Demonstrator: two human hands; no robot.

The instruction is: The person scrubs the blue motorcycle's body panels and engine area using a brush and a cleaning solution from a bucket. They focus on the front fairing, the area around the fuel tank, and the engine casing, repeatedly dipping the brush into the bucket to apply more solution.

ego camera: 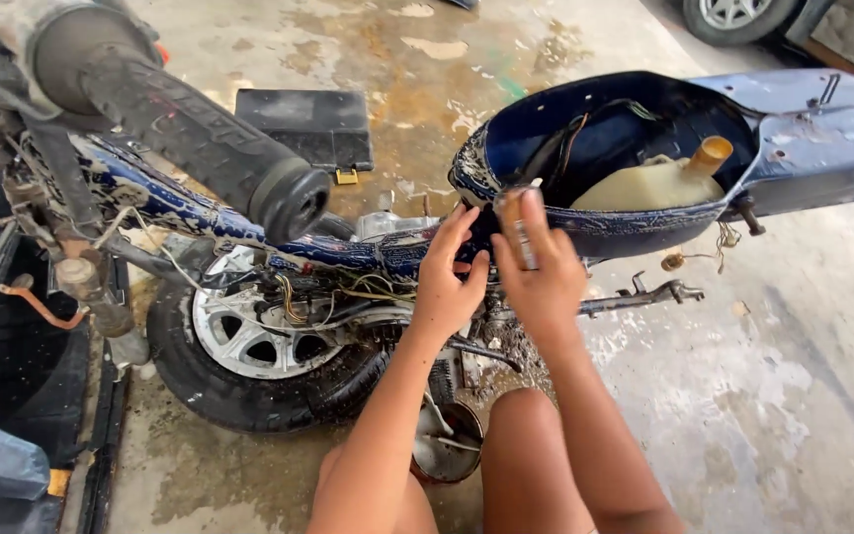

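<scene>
A stripped blue scooter point(644, 148) lies on its side on the wet concrete floor. Its black handlebar grip point(200, 138) fills the upper left, and its front wheel point(249, 346) sits below. My left hand point(447, 282) reaches toward the frame with fingers spread, next to a tangle of wires point(348, 292). My right hand point(541, 267) is closed around a small cylindrical part point(518, 222), held up beside the blue body shell. Inside the shell sits a cream fuel tank point(644, 186) with an orange neck.
A small metal bowl point(444, 445) with tools stands between my knees. A black seat panel point(308, 127) lies on the floor behind the scooter. Black body panels point(12, 376) lie at the left. A car wheel point(733, 18) shows at the top right.
</scene>
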